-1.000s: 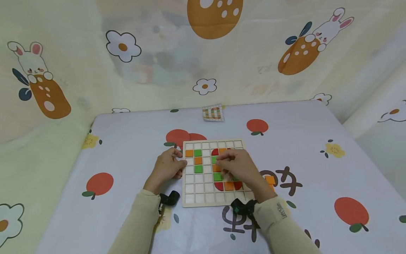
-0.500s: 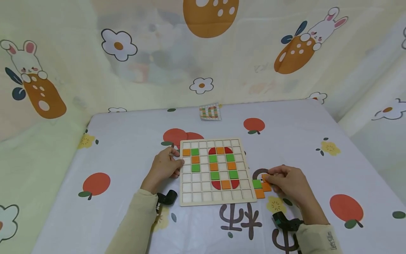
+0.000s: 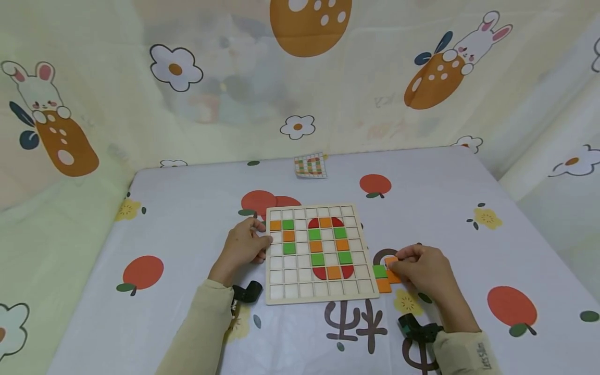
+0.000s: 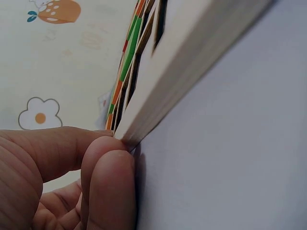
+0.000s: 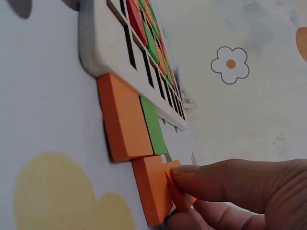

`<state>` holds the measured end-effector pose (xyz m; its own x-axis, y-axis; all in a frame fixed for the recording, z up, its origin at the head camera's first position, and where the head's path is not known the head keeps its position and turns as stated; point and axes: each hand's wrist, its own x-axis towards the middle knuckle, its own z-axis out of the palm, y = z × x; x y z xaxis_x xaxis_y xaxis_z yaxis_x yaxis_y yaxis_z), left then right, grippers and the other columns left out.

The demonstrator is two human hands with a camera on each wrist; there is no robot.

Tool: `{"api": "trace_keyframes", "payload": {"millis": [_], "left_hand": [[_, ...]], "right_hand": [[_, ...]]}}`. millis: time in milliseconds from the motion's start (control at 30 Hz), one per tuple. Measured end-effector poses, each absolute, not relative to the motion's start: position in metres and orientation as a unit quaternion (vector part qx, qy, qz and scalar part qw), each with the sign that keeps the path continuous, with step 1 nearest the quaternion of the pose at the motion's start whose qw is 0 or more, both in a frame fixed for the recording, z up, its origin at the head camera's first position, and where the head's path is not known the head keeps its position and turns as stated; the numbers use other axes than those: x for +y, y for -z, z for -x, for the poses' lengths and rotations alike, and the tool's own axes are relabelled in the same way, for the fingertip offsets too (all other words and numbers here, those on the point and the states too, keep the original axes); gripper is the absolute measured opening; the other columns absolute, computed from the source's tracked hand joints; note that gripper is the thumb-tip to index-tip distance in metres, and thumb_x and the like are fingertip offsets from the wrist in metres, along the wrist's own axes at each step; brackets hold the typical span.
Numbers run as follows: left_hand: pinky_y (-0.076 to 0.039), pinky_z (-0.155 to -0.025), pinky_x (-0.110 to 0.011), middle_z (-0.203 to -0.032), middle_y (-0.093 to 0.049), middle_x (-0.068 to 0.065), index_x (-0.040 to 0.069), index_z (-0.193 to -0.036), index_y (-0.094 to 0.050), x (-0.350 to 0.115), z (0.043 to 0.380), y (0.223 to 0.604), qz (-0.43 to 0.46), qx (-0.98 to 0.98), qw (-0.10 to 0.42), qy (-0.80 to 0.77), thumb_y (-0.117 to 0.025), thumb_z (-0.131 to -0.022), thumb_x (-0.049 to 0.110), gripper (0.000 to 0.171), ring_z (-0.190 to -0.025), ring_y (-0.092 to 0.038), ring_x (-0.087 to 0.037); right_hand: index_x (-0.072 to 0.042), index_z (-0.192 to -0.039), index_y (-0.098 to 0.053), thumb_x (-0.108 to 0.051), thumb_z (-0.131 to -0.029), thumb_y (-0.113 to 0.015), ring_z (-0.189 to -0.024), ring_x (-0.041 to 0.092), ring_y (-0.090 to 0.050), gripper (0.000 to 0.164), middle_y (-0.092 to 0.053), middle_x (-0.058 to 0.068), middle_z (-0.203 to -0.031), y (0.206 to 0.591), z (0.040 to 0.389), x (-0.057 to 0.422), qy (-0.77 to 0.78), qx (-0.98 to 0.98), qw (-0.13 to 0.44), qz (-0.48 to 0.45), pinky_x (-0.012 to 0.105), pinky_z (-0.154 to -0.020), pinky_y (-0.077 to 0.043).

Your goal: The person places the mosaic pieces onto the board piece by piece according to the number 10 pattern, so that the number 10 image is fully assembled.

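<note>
A square wooden grid board (image 3: 323,300) lies on the table, with orange and green square tiles and red rounded corner pieces in its cells. They form a ring at the right and a small group at the upper left. My left hand (image 3: 240,244) holds the board's left edge with thumb and fingertips; the left wrist view shows the fingertips right at the wooden rim. Beyond the board's lower right side, my right hand (image 3: 424,270) pinches an orange square tile (image 5: 178,191) between thumb and finger. Under and beside it lie a green tile (image 3: 380,271) and other orange tiles (image 3: 384,285).
A small pattern card (image 3: 310,165) with a coloured grid stands at the table's back edge. The tablecloth (image 3: 187,208) is pale with printed fruit and flowers. A patterned curtain (image 3: 244,104) hangs behind the table.
My right hand has moved from over the board to the loose tiles at its right, uncovering the ring, and now pinches an orange tile. The left hand has stayed at the board's edge.
</note>
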<state>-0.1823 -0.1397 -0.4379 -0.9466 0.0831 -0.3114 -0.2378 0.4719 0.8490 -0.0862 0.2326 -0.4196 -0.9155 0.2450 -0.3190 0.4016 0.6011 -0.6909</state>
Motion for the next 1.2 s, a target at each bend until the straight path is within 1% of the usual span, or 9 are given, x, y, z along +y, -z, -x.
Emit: {"api": "trace_keyframes", "payload": {"millis": [133, 267, 367, 467, 600, 833, 933, 1100, 1200], "left_hand": [[-0.058, -0.052, -0.025, -0.074, -0.063, -0.011, 0.004, -0.115, -0.060, -0.140, 0.182, 0.437, 0.042, 0.851, 0.155, -0.500, -0.076, -0.095, 0.013, 0.027, -0.051, -0.062, -0.016], [-0.057, -0.052, -0.025, -0.074, -0.063, -0.011, 0.004, -0.115, -0.060, -0.141, 0.182, 0.437, 0.042, 0.854, 0.152, -0.496, -0.076, -0.095, 0.014, 0.027, -0.051, -0.062, -0.016], [-0.057, -0.051, -0.025, -0.074, -0.063, -0.011, 0.004, -0.115, -0.060, -0.141, 0.182, 0.436, 0.045, 0.853, 0.151, -0.498, -0.076, -0.095, 0.013, 0.027, -0.051, -0.062, -0.016], [-0.057, -0.052, -0.025, -0.075, -0.062, -0.011, 0.005, -0.115, -0.060, -0.141, 0.182, 0.435, 0.047, 0.852, 0.152, -0.499, -0.076, -0.095, 0.014, 0.027, -0.051, -0.062, -0.016], [-0.057, -0.051, -0.024, -0.074, -0.063, -0.011, 0.005, -0.115, -0.060, -0.140, 0.183, 0.434, 0.044, 0.851, 0.154, -0.500, -0.076, -0.095, 0.014, 0.027, -0.051, -0.062, -0.016], [-0.057, -0.051, -0.025, -0.073, -0.063, -0.011, 0.005, -0.114, -0.060, -0.139, 0.183, 0.436, 0.044, 0.851, 0.153, -0.500, -0.076, -0.095, 0.014, 0.026, -0.051, -0.061, -0.016], [-0.057, -0.051, -0.024, -0.073, -0.063, -0.010, 0.005, -0.114, -0.060, -0.139, 0.183, 0.436, 0.043, 0.853, 0.153, -0.497, -0.076, -0.096, 0.014, 0.026, -0.051, -0.061, -0.016], [-0.057, -0.051, -0.025, -0.074, -0.064, -0.010, 0.005, -0.115, -0.060, -0.140, 0.183, 0.437, 0.042, 0.852, 0.155, -0.498, -0.076, -0.096, 0.014, 0.026, -0.051, -0.062, -0.016], [-0.057, -0.051, -0.025, -0.074, -0.064, -0.010, 0.006, -0.115, -0.060, -0.141, 0.183, 0.438, 0.043, 0.852, 0.156, -0.498, -0.076, -0.096, 0.015, 0.026, -0.050, -0.062, -0.016]], "right_hand": [[0.003, -0.109, -0.069, -0.018, -0.090, -0.079, -0.071, 0.019, -0.066, 0.030, -0.073, 0.007, -0.086, 0.420, 0.087, 0.234, 0.452, 0.866, 0.093, -0.191, 0.027, -0.060, -0.058], [0.005, -0.114, -0.068, -0.016, -0.093, -0.078, -0.071, 0.018, -0.070, 0.032, -0.074, 0.007, -0.088, 0.420, 0.091, 0.231, 0.499, 0.843, 0.082, -0.184, 0.026, -0.063, -0.061], [0.006, -0.117, -0.067, -0.017, -0.095, -0.076, -0.071, 0.017, -0.071, 0.033, -0.074, 0.009, -0.091, 0.418, 0.096, 0.220, 0.523, 0.832, 0.080, -0.169, 0.026, -0.066, -0.062], [0.007, -0.117, -0.067, -0.014, -0.096, -0.075, -0.072, 0.017, -0.072, 0.031, -0.075, 0.012, -0.093, 0.417, 0.102, 0.203, 0.554, 0.813, 0.094, -0.155, 0.026, -0.067, -0.063], [0.008, -0.116, -0.067, -0.010, -0.095, -0.075, -0.070, 0.018, -0.072, 0.029, -0.074, 0.013, -0.091, 0.416, 0.111, 0.177, 0.591, 0.785, 0.125, -0.137, 0.026, -0.066, -0.063], [0.007, -0.113, -0.069, -0.010, -0.093, -0.077, -0.066, 0.018, -0.073, 0.027, -0.076, 0.013, -0.089, 0.419, 0.124, 0.133, 0.612, 0.769, 0.155, -0.101, 0.027, -0.063, -0.063], [0.005, -0.110, -0.070, -0.010, -0.093, -0.077, -0.065, 0.017, -0.072, 0.024, -0.076, 0.013, -0.087, 0.422, 0.129, 0.118, 0.616, 0.764, 0.168, -0.095, 0.027, -0.063, -0.063], [0.003, -0.103, -0.072, -0.007, -0.092, -0.076, -0.064, 0.016, -0.071, 0.016, -0.076, 0.012, -0.085, 0.425, 0.134, 0.096, 0.618, 0.761, 0.177, -0.085, 0.027, -0.063, -0.063], [0.002, -0.101, -0.073, -0.008, -0.092, -0.077, -0.063, 0.017, -0.071, 0.013, -0.075, 0.012, -0.083, 0.424, 0.136, 0.084, 0.612, 0.766, 0.179, -0.085, 0.027, -0.062, -0.063]]}}
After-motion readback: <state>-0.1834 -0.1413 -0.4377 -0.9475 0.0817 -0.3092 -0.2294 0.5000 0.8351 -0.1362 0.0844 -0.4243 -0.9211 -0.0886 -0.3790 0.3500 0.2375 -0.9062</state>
